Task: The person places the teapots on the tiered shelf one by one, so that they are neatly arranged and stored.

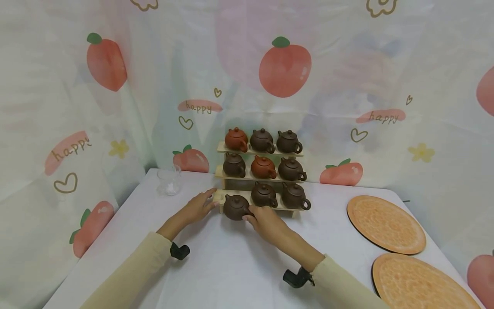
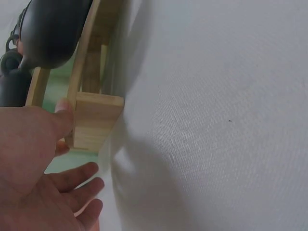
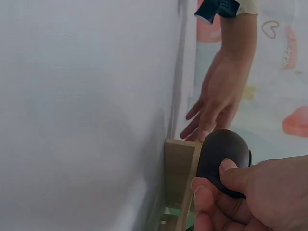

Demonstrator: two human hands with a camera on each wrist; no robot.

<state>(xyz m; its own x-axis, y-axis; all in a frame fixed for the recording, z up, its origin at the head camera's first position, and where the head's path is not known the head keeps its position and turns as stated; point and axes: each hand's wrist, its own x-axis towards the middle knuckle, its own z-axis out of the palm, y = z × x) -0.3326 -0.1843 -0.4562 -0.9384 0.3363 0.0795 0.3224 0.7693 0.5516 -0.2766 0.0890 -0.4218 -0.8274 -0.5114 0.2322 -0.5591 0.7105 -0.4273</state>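
Note:
My right hand (image 1: 270, 225) grips a dark brown teapot (image 1: 236, 207) by its handle side, thumb pressed to the body in the right wrist view. The teapot overlaps the left front part of the lowest board of a three-tier wooden rack (image 1: 220, 195). At that board's left end is my left hand (image 1: 198, 208); the left wrist view shows its thumb and a finger pinching the wood, other fingers extended. Two dark teapots, one of them a dark brown teapot (image 1: 263, 195), stand on the lowest tier. A reddish teapot (image 1: 263, 167) sits mid-rack between dark ones.
Another reddish teapot (image 1: 236, 139) and two dark ones fill the top tier. A clear glass pitcher (image 1: 169, 182) stands at the table's back left. Two round tan mats (image 1: 386, 224) lie along the right side. A fruit-printed curtain (image 1: 247, 86) hangs close behind the rack.

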